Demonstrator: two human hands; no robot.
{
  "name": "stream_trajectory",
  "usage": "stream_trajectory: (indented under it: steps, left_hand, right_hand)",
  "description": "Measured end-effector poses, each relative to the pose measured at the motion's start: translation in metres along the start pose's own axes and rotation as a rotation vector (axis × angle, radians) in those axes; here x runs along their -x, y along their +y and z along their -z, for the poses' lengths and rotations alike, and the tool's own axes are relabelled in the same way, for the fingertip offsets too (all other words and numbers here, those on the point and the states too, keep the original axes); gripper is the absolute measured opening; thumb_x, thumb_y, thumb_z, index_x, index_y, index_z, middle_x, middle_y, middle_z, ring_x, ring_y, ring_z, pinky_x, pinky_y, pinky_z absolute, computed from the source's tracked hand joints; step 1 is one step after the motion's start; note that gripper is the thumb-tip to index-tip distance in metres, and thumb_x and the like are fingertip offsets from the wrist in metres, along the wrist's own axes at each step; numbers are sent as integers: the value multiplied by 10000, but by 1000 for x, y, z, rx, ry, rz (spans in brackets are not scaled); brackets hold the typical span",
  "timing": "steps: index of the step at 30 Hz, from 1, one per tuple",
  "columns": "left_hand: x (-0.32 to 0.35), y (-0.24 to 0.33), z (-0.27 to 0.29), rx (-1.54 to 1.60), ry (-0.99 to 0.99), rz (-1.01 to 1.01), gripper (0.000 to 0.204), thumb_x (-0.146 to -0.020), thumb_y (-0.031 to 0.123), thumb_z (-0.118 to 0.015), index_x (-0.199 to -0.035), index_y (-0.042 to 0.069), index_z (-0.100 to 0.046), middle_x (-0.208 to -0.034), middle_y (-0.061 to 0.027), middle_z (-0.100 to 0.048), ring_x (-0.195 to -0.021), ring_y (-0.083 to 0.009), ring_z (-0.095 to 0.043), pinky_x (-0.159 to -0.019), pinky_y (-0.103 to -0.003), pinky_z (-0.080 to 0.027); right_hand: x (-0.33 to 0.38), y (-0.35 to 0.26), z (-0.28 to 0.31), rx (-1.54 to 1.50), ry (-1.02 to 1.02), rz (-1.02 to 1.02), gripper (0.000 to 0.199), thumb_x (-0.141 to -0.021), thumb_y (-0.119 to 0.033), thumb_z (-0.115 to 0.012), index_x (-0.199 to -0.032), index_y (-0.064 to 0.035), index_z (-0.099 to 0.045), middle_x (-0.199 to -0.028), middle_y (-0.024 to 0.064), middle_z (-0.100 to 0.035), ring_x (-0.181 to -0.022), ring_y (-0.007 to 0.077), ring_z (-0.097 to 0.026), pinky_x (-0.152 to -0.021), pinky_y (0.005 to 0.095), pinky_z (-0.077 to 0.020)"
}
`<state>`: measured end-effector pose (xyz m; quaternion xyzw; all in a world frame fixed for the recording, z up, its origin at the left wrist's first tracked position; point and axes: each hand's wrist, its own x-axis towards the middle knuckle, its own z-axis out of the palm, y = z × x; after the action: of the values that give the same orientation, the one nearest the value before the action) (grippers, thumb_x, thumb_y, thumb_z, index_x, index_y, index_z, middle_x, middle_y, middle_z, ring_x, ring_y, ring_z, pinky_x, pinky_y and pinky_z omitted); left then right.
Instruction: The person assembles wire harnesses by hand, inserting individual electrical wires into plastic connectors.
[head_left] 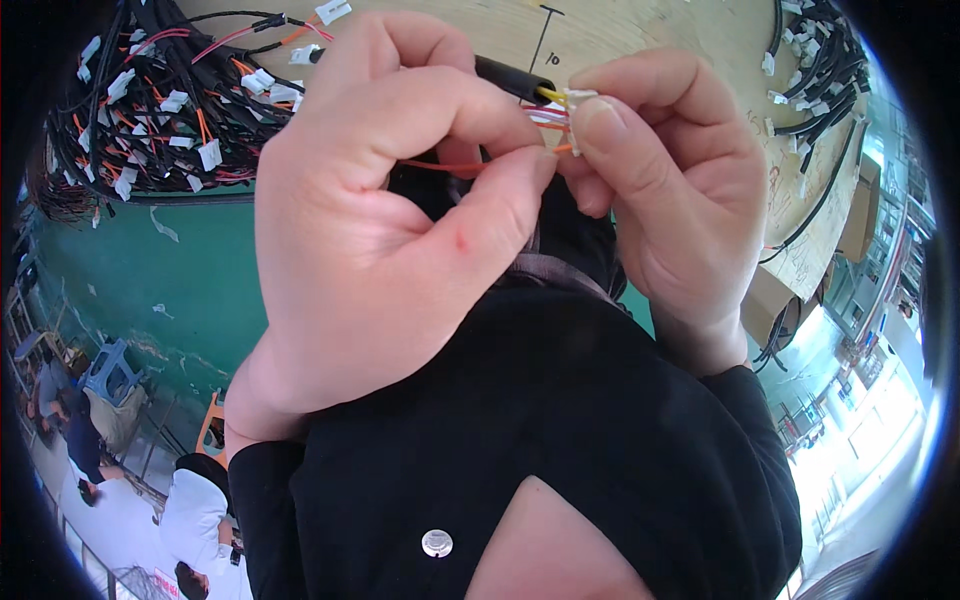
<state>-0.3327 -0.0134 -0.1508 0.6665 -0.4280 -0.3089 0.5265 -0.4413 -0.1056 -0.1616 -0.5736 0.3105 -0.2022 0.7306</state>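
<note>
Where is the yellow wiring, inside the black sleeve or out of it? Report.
Partly out: the yellow wiring emerges from the black sleeve toward the white connector in the right hand. Seating there: cannot tell.

Black top (540,390), black sleeves (265,500), silver button (437,543)

Heaped cables (150,125) block the left; tabletop (795,190) beside the right hand (670,150) seems passable.
</note>
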Motion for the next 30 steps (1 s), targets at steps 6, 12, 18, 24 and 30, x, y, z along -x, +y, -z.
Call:
stream_trajectory:
  steps: [6,12,18,24,30]
  left_hand:
    - [0,-17,3,43,10,-71,132,-653,-100,-581,-739,-10,-541,-836,-50,-435,-778,-129,-421,-707,-201,-322]
    - [-6,-30,-1,-450,93,-375,143,-635,39,-669,-719,10,-557,-805,-108,-479,-668,-239,-475,-629,-297,-388]
    - [-16,-8,4,-56,-169,103,197,-668,77,-648,-836,11,-570,-720,-117,-556,-648,-263,-538,-580,-313,-412]
    - [-27,25,20,-228,-407,-233,132,-578,-9,-623,-692,19,-564,-668,-88,-559,-586,-221,-537,-544,-266,-414]
    - [-50,39,20,-386,-453,-380,148,-563,-30,-586,-684,22,-520,-645,-92,-467,-558,-242,-470,-500,-317,-367]
  right_hand:
    - [-1,15,1,-76,-54,148,101,-808,-28,-521,-897,14,-500,-721,50,-543,-546,56,-446,-505,164,-365]
    - [-12,8,18,-115,-142,-287,91,-811,-25,-517,-895,5,-503,-726,28,-547,-577,48,-474,-521,162,-388]
    - [-20,-12,35,-6,-340,-261,110,-802,-30,-512,-884,18,-566,-707,34,-574,-553,52,-493,-503,169,-400]
    - [-92,12,96,882,208,348,107,-765,-97,-578,-795,0,-613,-681,49,-586,-580,100,-524,-541,215,-419]
    - [-127,31,94,1186,158,635,94,-736,-80,-575,-800,-20,-608,-764,79,-555,-694,235,-550,-626,283,-445]
